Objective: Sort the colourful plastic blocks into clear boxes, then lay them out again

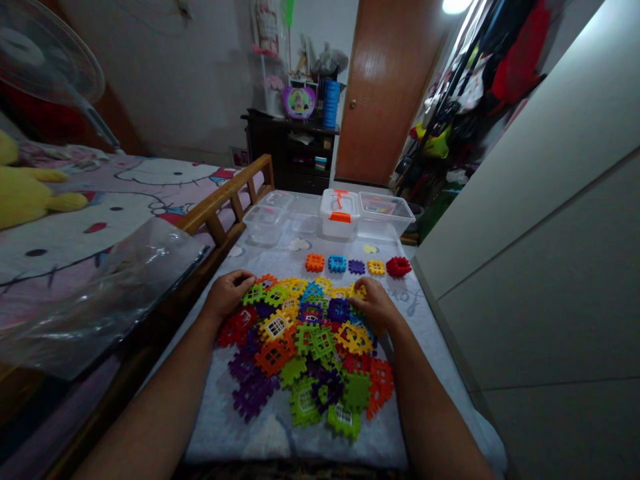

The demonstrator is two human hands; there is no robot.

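Note:
A heap of colourful interlocking plastic tiles lies on a grey cloth-covered surface in front of me. My left hand rests on the heap's far left edge, fingers curled over a green tile. At the far right edge, my right hand has its fingers bent down onto a yellow tile. Beyond the heap stands a row of sorted tiles: orange, blue, purple, yellow and a red stack.
Clear plastic boxes and a white box with an orange latch stand at the far end. A wooden bed rail and a crumpled plastic bag lie left. A white cabinet wall rises on the right.

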